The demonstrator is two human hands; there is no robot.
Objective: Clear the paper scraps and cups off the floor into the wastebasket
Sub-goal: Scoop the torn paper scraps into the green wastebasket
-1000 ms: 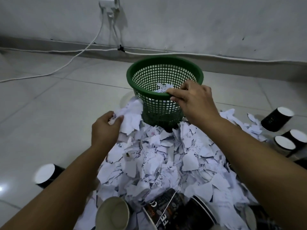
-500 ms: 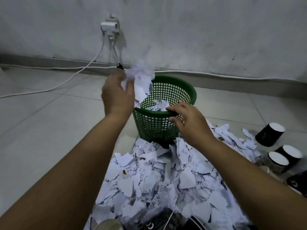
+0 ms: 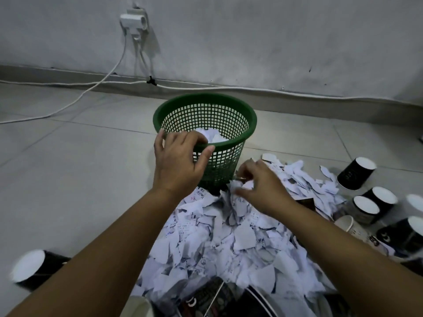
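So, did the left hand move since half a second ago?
Yes. The left hand, then raised above the wastebasket rim holding paper, is now lower at its near rim, empty.

One head-worn wide-angle view looks forward and down from above the person's arms, facing a wall (image 3: 274, 37) across a tiled floor (image 3: 68, 168). It sits close over the paper scraps (image 3: 229, 236), with a green wastebasket (image 3: 229, 165) near mid-frame. Straight lines bow toward the edges.
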